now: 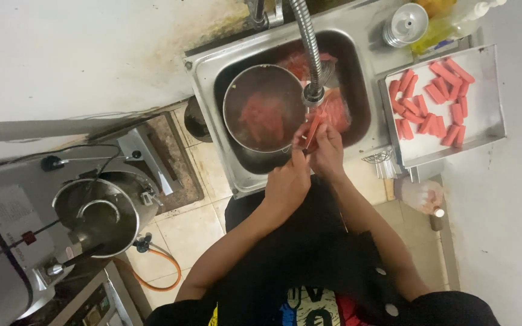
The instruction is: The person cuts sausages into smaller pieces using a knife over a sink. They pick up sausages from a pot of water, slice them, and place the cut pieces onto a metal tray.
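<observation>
Both my hands are over the front edge of the steel sink (206,72). My left hand (288,181) and right hand (327,151) meet on one red sausage (312,128), pinched between them just above the sink's front rim. Fingers of both are closed round it; left takes the lower end, right the side, as far as I can tell. Exact finger placement is blurred.

Inside the sink, on the left, sits a round metal pan (264,108) with water and reddish pieces in it. To the right of the pan in the basin lies more red stuff (336,111), likely wrappers or sausages, can't tell. The flexible faucet hose (308,42) hangs down over the sink, nozzle just above the sausage I hold.

Right of the sink, touching its rim: a metal tray (484,115) with a heap of cut sausage pieces (433,102). Behind the tray, a small metal lid or cup (406,24) and a yellowish bottle (448,27).

Well left of the sink, a big metal pot (101,211) on a burner, with an orange hose (161,274) below it.
</observation>
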